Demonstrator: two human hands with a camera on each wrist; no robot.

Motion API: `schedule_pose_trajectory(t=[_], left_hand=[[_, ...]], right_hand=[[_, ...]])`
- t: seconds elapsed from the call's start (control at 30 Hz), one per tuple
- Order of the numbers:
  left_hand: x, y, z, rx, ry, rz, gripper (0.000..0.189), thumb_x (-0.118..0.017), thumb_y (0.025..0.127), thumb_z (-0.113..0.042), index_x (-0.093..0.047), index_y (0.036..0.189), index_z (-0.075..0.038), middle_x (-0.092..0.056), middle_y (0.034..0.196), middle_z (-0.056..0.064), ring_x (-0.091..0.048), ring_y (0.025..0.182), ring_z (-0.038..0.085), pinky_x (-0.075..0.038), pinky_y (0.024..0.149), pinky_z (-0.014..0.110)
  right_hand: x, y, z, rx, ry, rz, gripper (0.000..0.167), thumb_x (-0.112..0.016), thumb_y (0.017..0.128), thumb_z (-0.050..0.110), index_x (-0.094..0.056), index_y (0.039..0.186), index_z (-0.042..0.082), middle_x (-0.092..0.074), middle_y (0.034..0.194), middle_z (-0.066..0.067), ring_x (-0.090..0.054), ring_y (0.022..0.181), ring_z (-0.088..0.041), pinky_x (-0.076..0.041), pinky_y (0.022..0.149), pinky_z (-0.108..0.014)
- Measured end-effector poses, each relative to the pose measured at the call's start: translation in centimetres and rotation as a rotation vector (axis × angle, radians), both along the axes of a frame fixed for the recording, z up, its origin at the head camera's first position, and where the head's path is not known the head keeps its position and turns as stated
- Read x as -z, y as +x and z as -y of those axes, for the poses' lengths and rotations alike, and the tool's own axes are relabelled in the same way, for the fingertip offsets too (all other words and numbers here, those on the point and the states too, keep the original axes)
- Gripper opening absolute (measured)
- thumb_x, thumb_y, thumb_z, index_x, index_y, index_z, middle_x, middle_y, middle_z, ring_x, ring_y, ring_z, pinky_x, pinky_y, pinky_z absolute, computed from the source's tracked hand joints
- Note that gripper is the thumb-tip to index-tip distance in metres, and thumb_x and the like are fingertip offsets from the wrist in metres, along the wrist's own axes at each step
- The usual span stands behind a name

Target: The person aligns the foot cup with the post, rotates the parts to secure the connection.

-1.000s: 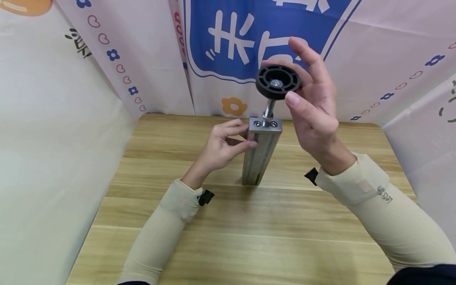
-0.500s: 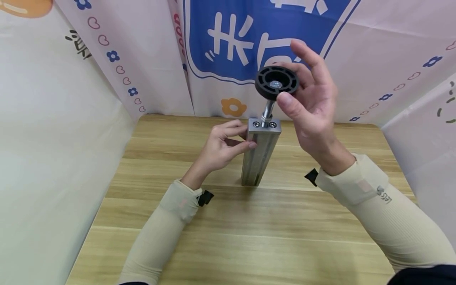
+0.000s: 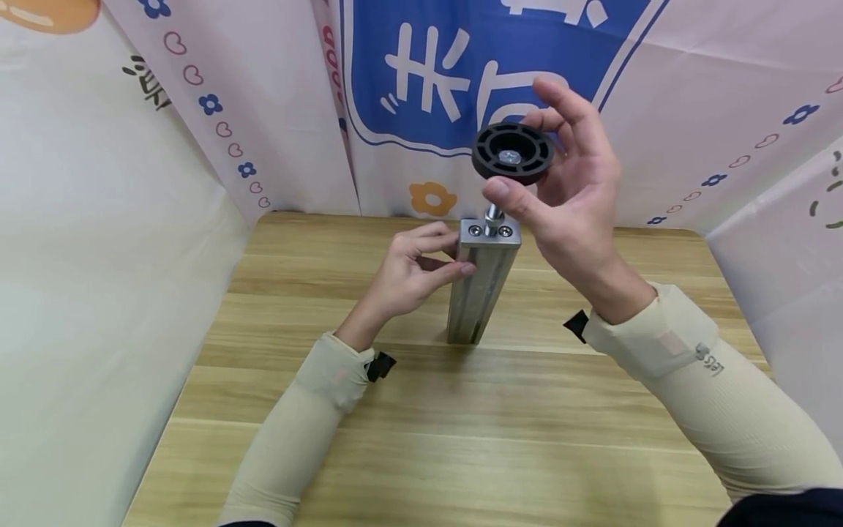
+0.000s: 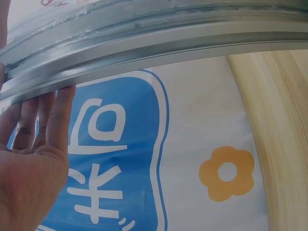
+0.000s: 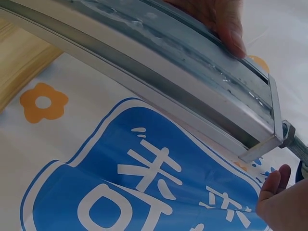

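Note:
An aluminium profile (image 3: 482,285) stands upright on the wooden table, capped by an end plate (image 3: 490,238) with two screws. From the plate rises a threaded stem carrying a nut (image 5: 288,134) and, on top, the round black base of a levelling foot (image 3: 510,155). My left hand (image 3: 415,274) pinches the profile's left side near the top, thumb in front and fingers behind. Higher up, my right hand (image 3: 579,194) holds the foot's black base by its rim, thumb at the front edge and some fingertips hidden behind it. The thumb covers part of the stem.
The wooden table (image 3: 395,454) reaches back to a printed cloth backdrop (image 3: 421,80) with a blue panel and an orange flower. Pale cloth walls (image 3: 118,278) close in both sides. A small black camera (image 3: 380,366) sits at the left wrist.
The right thumb has slid leftward along the front of the foot's rim, while its fingers have drawn back to the right behind it. The left hand and profile stay put.

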State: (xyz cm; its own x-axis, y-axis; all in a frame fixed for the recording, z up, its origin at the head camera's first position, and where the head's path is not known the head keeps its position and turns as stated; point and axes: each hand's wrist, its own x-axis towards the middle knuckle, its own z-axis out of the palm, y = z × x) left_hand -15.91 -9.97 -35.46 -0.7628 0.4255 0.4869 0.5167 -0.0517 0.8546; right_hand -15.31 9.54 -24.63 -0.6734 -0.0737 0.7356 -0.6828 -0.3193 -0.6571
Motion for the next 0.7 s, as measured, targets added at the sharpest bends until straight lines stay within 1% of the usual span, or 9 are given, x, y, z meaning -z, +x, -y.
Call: schedule_pose_trajectory(t=[0.1,0.2,0.33,0.43,0.5,0.57,0.63,0.7], left_hand=[[-0.01,-0.02,-0.03,0.002,-0.003,-0.003,0.037,-0.075,0.090,0.011,-0.070,0.127,0.011,-0.067,0.105,0.021,-0.068,0.093,0.015,-0.070,0.081,0.038],[-0.05,-0.01,-0.04,0.002,-0.003,-0.001,0.037,-0.076,0.090,0.011,-0.070,0.127,0.011,-0.066,0.104,0.021,-0.067,0.093,0.015,-0.070,0.081,0.038],[-0.04,0.02,-0.02,0.000,-0.001,0.001,0.037,-0.076,0.090,0.011,-0.070,0.126,0.011,-0.066,0.104,0.021,-0.067,0.093,0.014,-0.070,0.080,0.038],[-0.02,0.03,-0.01,-0.001,0.001,0.000,0.036,-0.075,0.090,0.011,-0.070,0.125,0.012,-0.066,0.103,0.021,-0.067,0.093,0.014,-0.070,0.080,0.039],[-0.01,0.04,-0.01,-0.001,0.004,0.000,0.035,-0.075,0.089,0.012,-0.071,0.124,0.012,-0.066,0.103,0.021,-0.067,0.093,0.013,-0.070,0.080,0.039],[0.00,0.03,-0.04,-0.002,0.007,0.000,0.035,-0.075,0.089,0.012,-0.071,0.124,0.012,-0.066,0.102,0.021,-0.067,0.093,0.013,-0.070,0.080,0.039],[-0.01,0.05,-0.06,-0.003,0.010,0.000,0.034,-0.075,0.089,0.012,-0.071,0.123,0.013,-0.066,0.102,0.021,-0.067,0.093,0.012,-0.070,0.080,0.039],[-0.03,0.08,-0.07,-0.004,0.012,-0.001,0.034,-0.075,0.089,0.012,-0.071,0.123,0.013,-0.066,0.101,0.021,-0.067,0.092,0.012,-0.070,0.080,0.039]], right_hand=[[-0.04,-0.05,-0.05,0.010,0.012,-0.001,0.095,-0.098,0.076,0.032,-0.047,0.145,-0.007,-0.054,0.117,-0.013,-0.061,0.103,-0.024,-0.062,0.093,-0.024],[-0.03,-0.07,-0.04,0.005,0.013,-0.001,0.097,-0.098,0.075,0.033,-0.046,0.146,-0.008,-0.055,0.119,-0.013,-0.062,0.104,-0.024,-0.060,0.096,-0.025],[0.03,0.02,-0.07,-0.032,-0.003,0.015,0.100,-0.098,0.075,0.036,-0.044,0.147,-0.007,-0.059,0.127,-0.017,-0.063,0.112,-0.028,-0.061,0.099,-0.027],[0.08,0.14,-0.23,-0.067,-0.010,0.035,0.099,-0.095,0.079,0.038,-0.042,0.150,-0.006,-0.060,0.134,-0.020,-0.065,0.118,-0.031,-0.063,0.101,-0.029],[0.12,0.20,-0.37,-0.092,-0.015,0.042,0.092,-0.089,0.085,0.032,-0.040,0.152,-0.005,-0.061,0.137,-0.021,-0.065,0.121,-0.033,-0.063,0.103,-0.032],[0.15,0.24,-0.49,-0.118,-0.022,0.040,0.082,-0.080,0.089,0.022,-0.038,0.154,-0.005,-0.062,0.139,-0.021,-0.066,0.123,-0.033,-0.062,0.105,-0.034],[0.15,0.23,-0.57,-0.150,-0.035,0.037,0.074,-0.069,0.091,0.010,-0.036,0.155,-0.005,-0.063,0.139,-0.021,-0.065,0.126,-0.032,-0.062,0.106,-0.035],[0.12,0.20,-0.60,-0.177,-0.044,0.032,0.072,-0.060,0.090,0.002,-0.035,0.157,-0.006,-0.065,0.139,-0.020,-0.065,0.127,-0.032,-0.061,0.107,-0.036]])
